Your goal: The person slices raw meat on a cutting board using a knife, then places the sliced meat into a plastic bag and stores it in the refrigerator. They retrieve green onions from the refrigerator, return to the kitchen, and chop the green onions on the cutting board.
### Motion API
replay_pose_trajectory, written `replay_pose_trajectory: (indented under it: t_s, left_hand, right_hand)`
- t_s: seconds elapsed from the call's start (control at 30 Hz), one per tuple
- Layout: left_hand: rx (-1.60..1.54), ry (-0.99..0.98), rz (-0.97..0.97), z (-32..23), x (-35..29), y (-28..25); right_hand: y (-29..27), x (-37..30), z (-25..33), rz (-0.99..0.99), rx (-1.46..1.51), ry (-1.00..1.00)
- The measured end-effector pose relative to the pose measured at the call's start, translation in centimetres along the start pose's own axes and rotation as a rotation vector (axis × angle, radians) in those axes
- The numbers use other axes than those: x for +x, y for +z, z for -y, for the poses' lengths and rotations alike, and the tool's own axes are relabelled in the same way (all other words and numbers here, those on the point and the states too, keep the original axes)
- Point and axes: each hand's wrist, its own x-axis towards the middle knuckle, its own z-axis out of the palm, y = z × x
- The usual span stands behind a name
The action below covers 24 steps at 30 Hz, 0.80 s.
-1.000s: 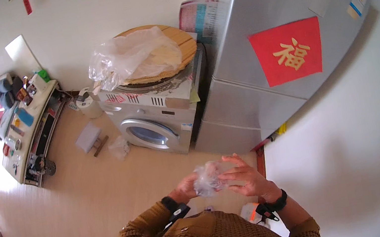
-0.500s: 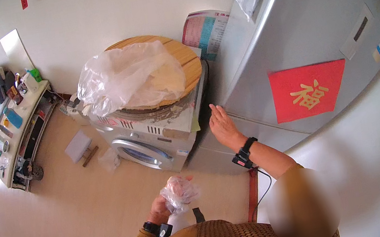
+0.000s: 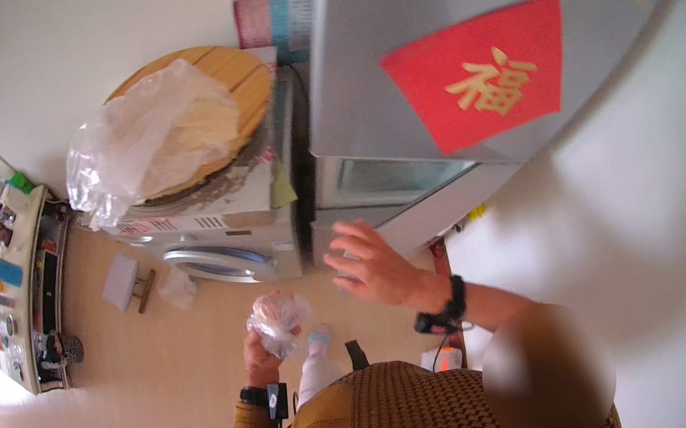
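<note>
My left hand (image 3: 260, 360) is closed around a crumpled clear plastic bag (image 3: 278, 323), held low in front of my body. Something pinkish shows through the plastic, too unclear to name. My right hand (image 3: 372, 265) is open, its fingers apart and slightly bent, with nothing in them. It hovers just below the front of the silver refrigerator (image 3: 361, 48). Under the upper door, the refrigerator's lower section is open, and a pale, see-through panel (image 3: 392, 180) shows in the gap.
Left of the refrigerator stands a washing machine (image 3: 258, 219). On it lie a round wooden board (image 3: 244, 81) and a large translucent plastic bag (image 3: 140, 139). A small stool (image 3: 123, 282) stands on the floor beyond. A cluttered low cabinet (image 3: 34, 266) lines the far left.
The refrigerator's lower section has come open. My right hand has moved away from the refrigerator's edge toward me, its fingers spreading. My left hand still holds the bag; the view has turned right.
</note>
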Motion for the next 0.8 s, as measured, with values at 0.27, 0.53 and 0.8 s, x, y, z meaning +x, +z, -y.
replay_pose_trajectory:
  t_s: [0.27,0.53,0.8]
  left_hand:
    - [0.069,-0.254,0.039,11.4,6.0,3.3]
    - [-0.036,-0.225,0.016,25.6,23.9,5.2]
    - [-0.271,-0.002,0.009,33.3,38.9,2.4]
  right_hand:
    - [-8.9,-22.1,4.7,-0.072,-0.065,0.774]
    - [-14.2,-35.3,5.7,-0.124,-0.090,1.084]
    - [-17.1,-39.7,2.4,-0.048,-0.046,1.063]
